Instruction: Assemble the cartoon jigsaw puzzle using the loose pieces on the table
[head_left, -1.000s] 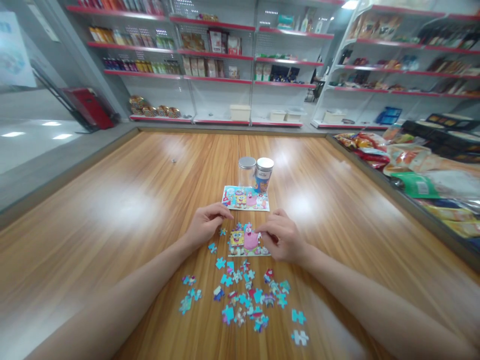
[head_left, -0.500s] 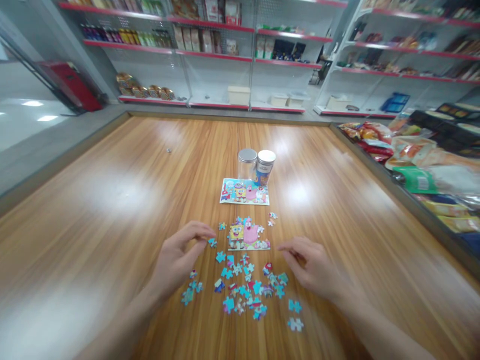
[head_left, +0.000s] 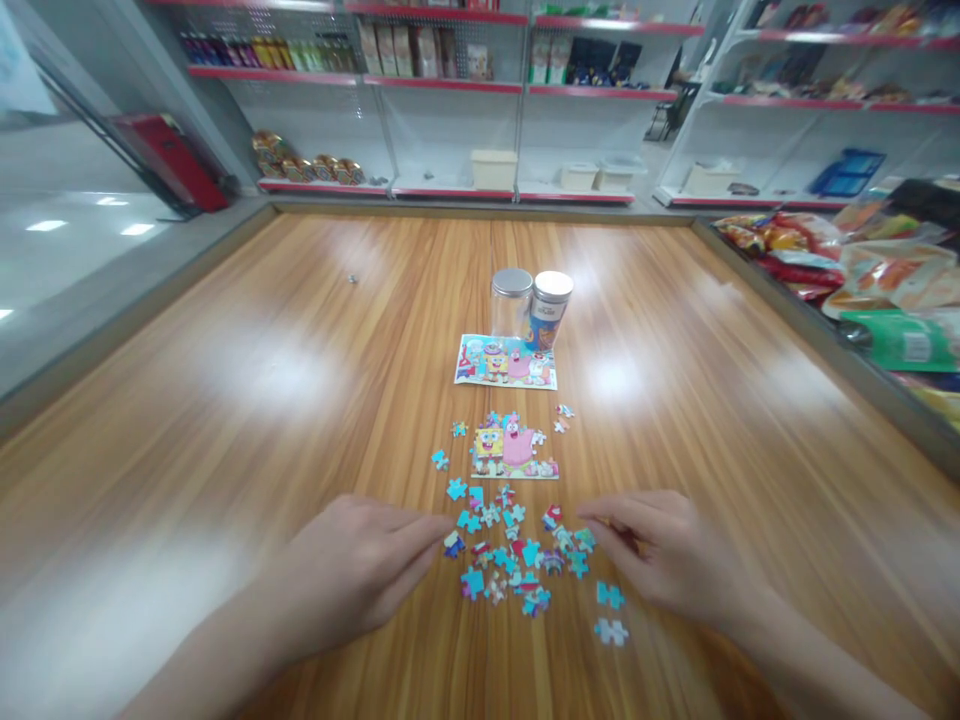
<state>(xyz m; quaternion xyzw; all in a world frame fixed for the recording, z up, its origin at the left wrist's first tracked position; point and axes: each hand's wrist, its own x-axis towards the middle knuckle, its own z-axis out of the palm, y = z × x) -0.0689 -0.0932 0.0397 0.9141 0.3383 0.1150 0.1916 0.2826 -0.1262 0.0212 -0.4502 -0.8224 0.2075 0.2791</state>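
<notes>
Low over the left edge of a pile of loose jigsaw pieces [head_left: 504,560] is my left hand [head_left: 367,555], its fingers stretched out together. Their tips reach a blue-and-white jigsaw piece [head_left: 454,543]; whether they touch it I cannot tell. My right hand [head_left: 667,545] hovers at the pile's right side, fingers bent, thumb and forefinger slightly apart, nothing visible between them. A red jigsaw piece [head_left: 553,516] lies near its fingertips. Beyond the pile is a partly joined puzzle [head_left: 517,450] with a yellow and a pink cartoon figure. Behind it lies a printed picture sheet [head_left: 480,368].
A clear jar with a metal lid [head_left: 511,305] and a blue labelled can [head_left: 547,310] stand at the sheet's back edge. Two joined pieces [head_left: 611,632] lie near my right wrist. Packaged snacks [head_left: 795,250] line the table's right side; shelves [head_left: 450,85] stand behind.
My left hand has come nearer me and right, from beside the puzzle to the pile, now covering the pieces at its left. My right hand stays beside the pile. The camera view has shifted.
</notes>
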